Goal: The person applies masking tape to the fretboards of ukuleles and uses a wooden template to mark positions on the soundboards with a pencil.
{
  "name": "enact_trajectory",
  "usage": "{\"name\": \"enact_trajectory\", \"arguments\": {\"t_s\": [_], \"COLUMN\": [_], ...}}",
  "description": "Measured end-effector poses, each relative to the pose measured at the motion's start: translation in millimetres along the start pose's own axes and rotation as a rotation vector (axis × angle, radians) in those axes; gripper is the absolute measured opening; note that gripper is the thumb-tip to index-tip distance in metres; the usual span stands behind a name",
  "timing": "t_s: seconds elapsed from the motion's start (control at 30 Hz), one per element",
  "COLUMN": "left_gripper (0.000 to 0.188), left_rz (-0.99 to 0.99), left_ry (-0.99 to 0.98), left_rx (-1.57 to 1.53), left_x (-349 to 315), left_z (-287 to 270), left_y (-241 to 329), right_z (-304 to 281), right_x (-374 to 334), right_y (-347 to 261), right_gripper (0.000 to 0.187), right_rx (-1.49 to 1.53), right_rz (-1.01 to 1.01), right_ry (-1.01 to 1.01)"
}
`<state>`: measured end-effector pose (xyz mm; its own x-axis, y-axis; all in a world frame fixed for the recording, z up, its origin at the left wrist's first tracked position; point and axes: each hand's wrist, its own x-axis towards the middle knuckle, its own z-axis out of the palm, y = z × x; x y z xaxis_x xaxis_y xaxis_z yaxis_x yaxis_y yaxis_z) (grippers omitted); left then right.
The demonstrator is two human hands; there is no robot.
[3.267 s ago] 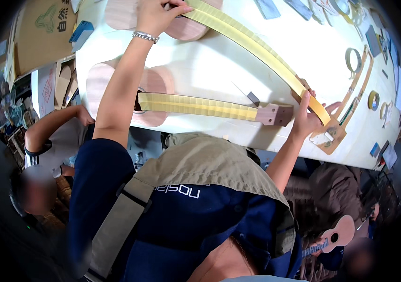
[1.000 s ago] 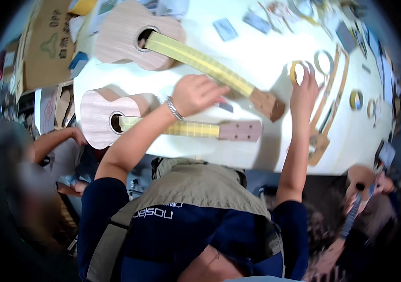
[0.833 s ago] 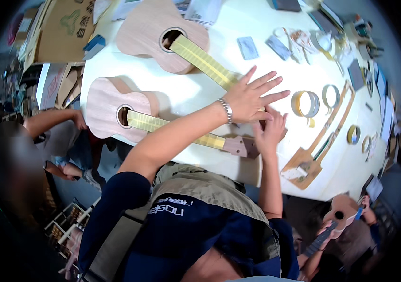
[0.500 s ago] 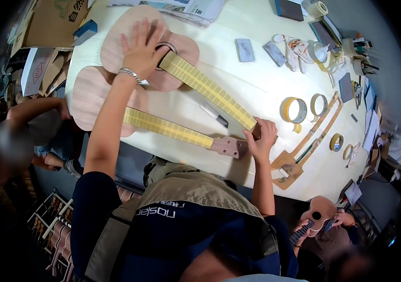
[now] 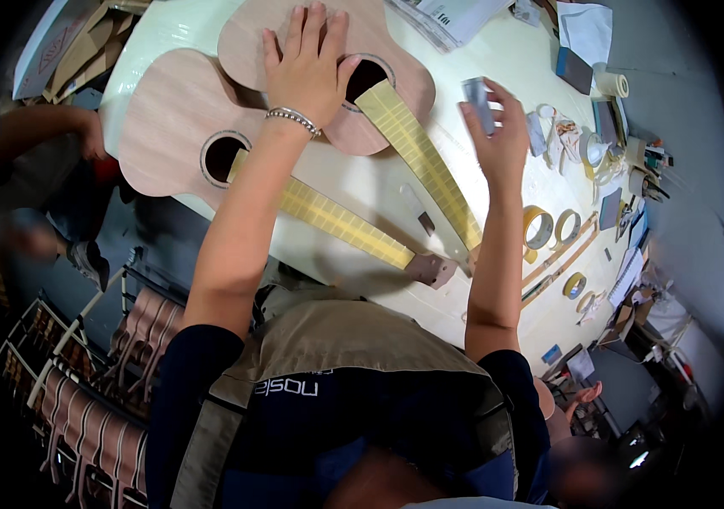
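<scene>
My left hand (image 5: pixel 304 76) lies flat with spread fingers on the bare wooden body of the farther ukulele (image 5: pixel 408 64), beside its sound hole. Yellow masking tape (image 5: pixel 421 161) covers that ukulele's fretboard; its headstock is mostly hidden behind my right forearm. Raised over the table to the right of the body, my right hand (image 5: pixel 502 136) grips a small grey sanding block (image 5: pixel 479 106) between thumb and fingers. Nearer me rests a second ukulele (image 5: pixel 167 127), its neck taped likewise and its brown headstock (image 5: pixel 431 270) bare. My left forearm crosses over its neck.
A grey block (image 5: pixel 536 133), a stained cloth (image 5: pixel 564 140) and tape rolls (image 5: pixel 537 227) lie at the right. Newspapers (image 5: pixel 447 21) are at the back. One person's arm (image 5: pixel 39 131) reaches the table's left edge; another person sits lower right. Racked wooden parts (image 5: pixel 95 416) stand lower left.
My right hand has left the farther ukulele's headstock, moved up and away, and taken hold of a grey sanding block. My left hand stays on the body. The whole view has shifted.
</scene>
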<state>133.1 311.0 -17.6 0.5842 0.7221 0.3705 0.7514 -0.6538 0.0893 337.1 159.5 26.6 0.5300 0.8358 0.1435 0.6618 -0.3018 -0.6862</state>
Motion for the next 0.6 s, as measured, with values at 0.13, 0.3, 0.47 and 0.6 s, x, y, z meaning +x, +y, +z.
{"name": "enact_trajectory", "arguments": {"t_s": [0.13,0.3,0.47,0.6], "left_gripper": [0.048,0.046,0.046,0.046], "left_rz": [-0.005,-0.044,-0.035,-0.047], "left_ry": [0.033,-0.013,-0.008,-0.003], "left_rx": [-0.061,-0.015,-0.063,-0.046], "left_x": [2,4,4,6], "left_z": [-1,-4,-7,-9], "left_y": [-2,-1,-2,0], "right_z": [39,72,75,70], "right_x": [-31,-35,-13,-16], "right_y": [-53,-56,-66,-54], "right_gripper": [0.035,0.033,0.023,0.02], "right_rx": [-0.184,-0.445,-0.411,-0.433], "right_rz": [-0.407,-0.59,-0.639,-0.578], "right_ry": [-0.164,-0.038,-0.045,-0.045]}}
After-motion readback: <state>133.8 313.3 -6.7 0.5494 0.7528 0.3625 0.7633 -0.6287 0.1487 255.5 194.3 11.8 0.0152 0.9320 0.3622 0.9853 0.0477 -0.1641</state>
